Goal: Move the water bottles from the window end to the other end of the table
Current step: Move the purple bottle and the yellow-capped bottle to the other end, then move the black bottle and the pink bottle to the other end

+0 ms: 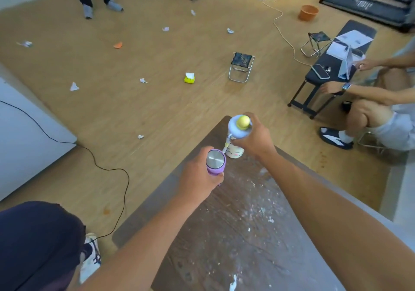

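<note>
My left hand [197, 178] grips a purple water bottle with a round steel lid [215, 162], held near the far left part of the dark, paint-flecked table [247, 234]. My right hand [256, 136] wraps a pale blue bottle with a yellow knob on its lid [239, 126], close to the table's far corner. Between the two bottles a cream cup or bottle [234, 151] stands on the table, partly hidden under my right hand.
Beyond the table's far end lies wooden floor with scattered paper scraps, a yellow tissue pack [189, 78] and a small folding stool [241, 66]. A black cable [107, 169] runs at left. A seated person [377, 111] and a black bench [332, 70] are at right.
</note>
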